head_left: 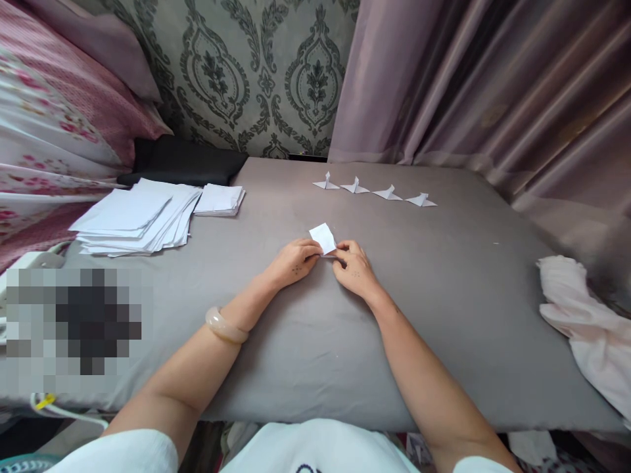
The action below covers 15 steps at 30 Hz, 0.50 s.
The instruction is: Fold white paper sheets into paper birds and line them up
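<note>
A: Grip state?
B: Left hand (296, 261): grip narrow, thumb and fingers pinched at the lower left corner of a small white folded-paper diamond (323, 238). Right hand (355, 267): grip also narrow, fingertips holding the lower right edge. Exact finger contact under the paper is hidden.

A: Position of the piece?
B: Between the two hands, near the middle of a grey cloth-covered table (468, 315). Upper face flat and matte; a thin layer shows beneath its lower edge.

A: Other materials?
B: Far side: four white folded-paper birds (355, 186) in a row, pointed wings spread, narrow upright centres. Left: a loose stack of large white paper sheets (133, 220), edges uneven; just beside it, a neater stack of small white paper sheets (218, 199). Behind these, a smooth black fabric bundle (182, 161).

A: On the wrist?
B: Left one: a pale, glossy, rounded bangle (227, 325).
</note>
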Each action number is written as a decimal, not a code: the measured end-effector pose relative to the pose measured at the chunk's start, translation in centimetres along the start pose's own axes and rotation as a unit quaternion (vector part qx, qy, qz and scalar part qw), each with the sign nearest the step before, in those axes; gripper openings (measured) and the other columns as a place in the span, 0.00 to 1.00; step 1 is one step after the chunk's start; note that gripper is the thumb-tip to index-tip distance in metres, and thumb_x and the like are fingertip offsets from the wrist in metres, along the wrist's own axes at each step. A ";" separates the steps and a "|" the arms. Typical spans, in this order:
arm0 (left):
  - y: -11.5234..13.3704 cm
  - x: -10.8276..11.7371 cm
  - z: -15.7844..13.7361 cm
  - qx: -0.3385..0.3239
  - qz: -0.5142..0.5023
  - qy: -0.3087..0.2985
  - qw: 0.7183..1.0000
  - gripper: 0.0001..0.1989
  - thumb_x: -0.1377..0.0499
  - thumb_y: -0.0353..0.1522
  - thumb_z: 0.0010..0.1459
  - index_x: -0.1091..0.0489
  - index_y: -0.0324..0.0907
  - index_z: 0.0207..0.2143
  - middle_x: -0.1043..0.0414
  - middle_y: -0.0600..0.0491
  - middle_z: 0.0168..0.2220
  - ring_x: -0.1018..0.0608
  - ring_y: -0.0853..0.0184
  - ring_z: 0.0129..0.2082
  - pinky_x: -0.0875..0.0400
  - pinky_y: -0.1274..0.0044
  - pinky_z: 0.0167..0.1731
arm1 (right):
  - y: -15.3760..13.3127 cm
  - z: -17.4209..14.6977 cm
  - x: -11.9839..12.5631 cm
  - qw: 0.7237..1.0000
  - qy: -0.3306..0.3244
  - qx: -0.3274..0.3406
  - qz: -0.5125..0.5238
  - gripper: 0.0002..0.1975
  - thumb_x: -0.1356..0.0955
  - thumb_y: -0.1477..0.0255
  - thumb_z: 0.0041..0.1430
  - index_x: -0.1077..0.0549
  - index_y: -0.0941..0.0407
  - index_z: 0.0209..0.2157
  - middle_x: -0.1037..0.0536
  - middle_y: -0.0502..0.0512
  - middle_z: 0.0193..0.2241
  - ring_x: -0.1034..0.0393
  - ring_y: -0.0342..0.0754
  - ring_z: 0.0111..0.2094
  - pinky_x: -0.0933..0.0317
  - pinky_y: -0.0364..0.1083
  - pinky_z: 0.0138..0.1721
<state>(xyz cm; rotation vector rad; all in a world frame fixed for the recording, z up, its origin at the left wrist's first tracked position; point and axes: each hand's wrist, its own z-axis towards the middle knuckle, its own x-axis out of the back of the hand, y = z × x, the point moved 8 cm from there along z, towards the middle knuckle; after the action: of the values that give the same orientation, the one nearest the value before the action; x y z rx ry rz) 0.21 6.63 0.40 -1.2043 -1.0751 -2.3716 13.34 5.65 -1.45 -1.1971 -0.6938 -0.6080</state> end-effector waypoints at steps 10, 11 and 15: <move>1.2 0.0 -0.2 -0.045 0.055 -0.044 0.996 0.16 0.51 0.25 0.60 0.25 0.41 0.43 0.25 0.47 0.45 0.25 0.62 0.43 0.30 0.69 0.47 | 1.4 0.1 1.7 0.984 0.071 -0.122 0.105 0.13 0.33 0.64 0.54 0.24 0.56 0.21 0.25 0.56 0.37 0.29 0.46 0.35 0.37 0.48 0.45; 1.1 0.0 -0.2 -0.044 0.059 -0.047 0.996 0.17 0.51 0.25 0.60 0.25 0.41 0.44 0.25 0.47 0.45 0.25 0.62 0.43 0.30 0.69 0.47 | 1.4 0.1 1.8 0.985 0.081 -0.119 0.091 0.12 0.33 0.64 0.53 0.25 0.56 0.21 0.25 0.57 0.37 0.29 0.47 0.35 0.37 0.48 0.44; 1.2 0.0 -0.2 -0.043 0.064 -0.049 0.996 0.18 0.51 0.24 0.59 0.25 0.42 0.44 0.25 0.46 0.45 0.26 0.62 0.44 0.30 0.69 0.47 | 1.7 0.0 1.8 0.986 0.106 -0.114 0.054 0.09 0.32 0.67 0.52 0.27 0.56 0.22 0.27 0.57 0.35 0.30 0.46 0.34 0.36 0.48 0.43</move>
<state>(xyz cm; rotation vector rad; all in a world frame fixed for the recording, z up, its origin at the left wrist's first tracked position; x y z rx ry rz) 0.76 5.70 0.92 -1.3898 -0.9036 -2.3021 15.82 6.02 -1.11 -1.3493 -0.3836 -0.7260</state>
